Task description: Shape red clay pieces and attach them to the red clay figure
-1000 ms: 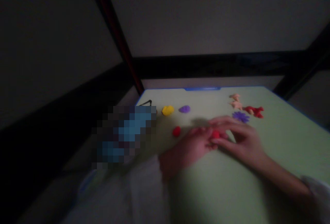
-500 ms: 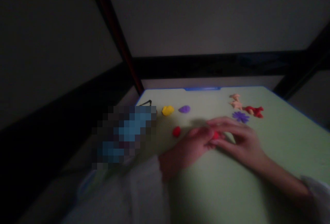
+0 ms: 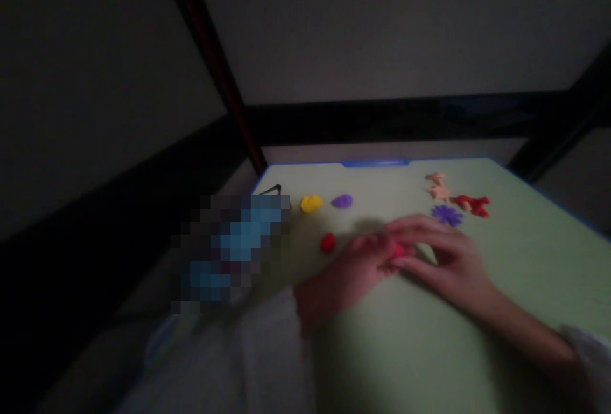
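Between my two hands is a small piece of red modelling clay (image 3: 397,250), mostly covered by fingers. My left hand (image 3: 365,258) is closed around it, with the thumb on top. The fingers and thumb of my right hand (image 3: 442,252) pinch the clay from the right side. Just left of my left hand lies a separate red clay lump (image 3: 328,243). Farther back are a yellow clay lump (image 3: 311,203) and a purple clay lump (image 3: 342,201). Beyond my right hand sits a purple flower-like clay shape (image 3: 447,215).
A red clay figure (image 3: 472,205) and a peach-coloured clay figure (image 3: 438,188) lie at the back right of the pale green table (image 3: 396,350). The table has a blue edge. At its left is a pixelated blue area (image 3: 245,233) beside a dark thin frame (image 3: 272,190).
Both hands stay nearly in place around the red clay, with only slight finger movement. The lumps and figures on the table have not moved.
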Demonstrator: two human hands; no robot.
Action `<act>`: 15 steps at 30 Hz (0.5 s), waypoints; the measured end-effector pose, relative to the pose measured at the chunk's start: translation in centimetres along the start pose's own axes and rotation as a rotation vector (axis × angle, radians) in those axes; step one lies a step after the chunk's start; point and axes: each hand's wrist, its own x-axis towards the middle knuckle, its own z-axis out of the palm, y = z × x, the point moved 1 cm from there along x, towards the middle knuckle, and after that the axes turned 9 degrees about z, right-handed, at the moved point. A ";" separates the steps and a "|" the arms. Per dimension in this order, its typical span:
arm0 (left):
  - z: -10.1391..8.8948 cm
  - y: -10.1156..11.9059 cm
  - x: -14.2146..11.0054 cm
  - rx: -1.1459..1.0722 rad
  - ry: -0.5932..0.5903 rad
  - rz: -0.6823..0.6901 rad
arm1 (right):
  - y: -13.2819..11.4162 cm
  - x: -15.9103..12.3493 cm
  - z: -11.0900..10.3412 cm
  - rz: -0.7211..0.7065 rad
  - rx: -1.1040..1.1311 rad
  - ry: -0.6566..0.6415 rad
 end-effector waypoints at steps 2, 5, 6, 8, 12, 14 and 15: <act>-0.1 -0.1 0.0 0.000 0.042 -0.025 | 0.2 0.0 -0.1 -0.004 0.013 0.000; 0.0 -0.1 0.0 -0.025 0.091 -0.054 | 0.4 -0.1 -0.2 -0.004 0.024 0.017; 0.0 0.0 0.0 -0.032 0.091 -0.061 | 0.5 -0.1 -0.3 -0.004 0.023 0.021; 0.2 0.2 0.0 -0.044 0.087 -0.064 | 0.5 -0.1 -0.3 -0.001 0.014 0.020; 0.2 0.4 0.0 -0.042 0.070 -0.038 | 0.4 -0.1 -0.3 0.003 0.000 0.015; 0.1 0.3 0.0 -0.041 0.061 -0.026 | 0.3 -0.1 -0.2 -0.001 0.004 0.008; 0.1 0.3 0.0 -0.037 0.051 -0.018 | 0.3 0.0 -0.2 -0.004 0.008 0.003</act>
